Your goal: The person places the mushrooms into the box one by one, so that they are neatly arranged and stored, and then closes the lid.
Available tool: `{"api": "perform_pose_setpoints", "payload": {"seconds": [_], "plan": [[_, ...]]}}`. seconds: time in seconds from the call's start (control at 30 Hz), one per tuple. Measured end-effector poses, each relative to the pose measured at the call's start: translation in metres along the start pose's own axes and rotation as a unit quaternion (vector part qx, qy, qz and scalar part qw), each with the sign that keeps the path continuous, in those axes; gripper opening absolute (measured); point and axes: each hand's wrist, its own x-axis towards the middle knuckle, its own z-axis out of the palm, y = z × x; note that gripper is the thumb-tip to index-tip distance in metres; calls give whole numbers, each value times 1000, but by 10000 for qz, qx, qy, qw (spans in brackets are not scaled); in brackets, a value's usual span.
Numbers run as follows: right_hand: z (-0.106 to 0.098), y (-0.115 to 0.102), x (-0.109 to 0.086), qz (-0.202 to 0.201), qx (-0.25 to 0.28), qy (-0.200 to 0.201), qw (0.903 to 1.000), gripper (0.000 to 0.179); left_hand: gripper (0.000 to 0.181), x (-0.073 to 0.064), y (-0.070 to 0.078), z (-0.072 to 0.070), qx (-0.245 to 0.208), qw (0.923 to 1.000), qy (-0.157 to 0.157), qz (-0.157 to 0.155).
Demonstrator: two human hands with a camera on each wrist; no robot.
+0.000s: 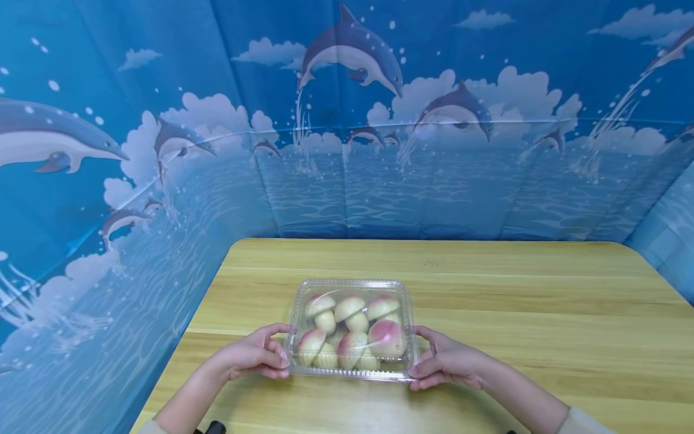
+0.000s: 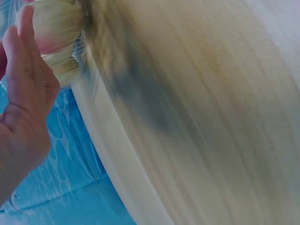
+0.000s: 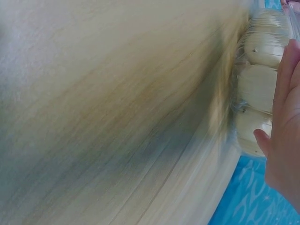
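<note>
A clear plastic box [image 1: 352, 283] with a ridged rim, its lid down, is held between both hands in the head view. Inside lie several mushroom-shaped pieces [image 1: 350, 307], cream-coloured with pink-tinged tops; what they are made of, I cannot tell. My left hand [image 1: 255, 354] grips the box's left side near the front corner, thumb in front. On the opposite side, my right hand [image 1: 450, 363] grips it the same way. Both wrist views catch the box from low down, and it appears raised off the table. Part of each hand's fingers is hidden behind or under the box.
A wood-grain table [image 1: 531, 313] spreads beneath the hands. Behind it and along the left hangs a blue curtain [image 1: 379, 199] printed with dolphins, clouds and water. A small black object [image 1: 215, 427] shows at the bottom edge, beside the left forearm.
</note>
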Motion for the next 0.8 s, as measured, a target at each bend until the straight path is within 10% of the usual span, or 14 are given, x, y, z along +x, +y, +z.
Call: {"api": "perform_pose_setpoints", "payload": {"seconds": [0.8], "plan": [[3,1,-1,-96,-96,112,9998,93,70,0,0,0,108,9999,-104,51]]}}
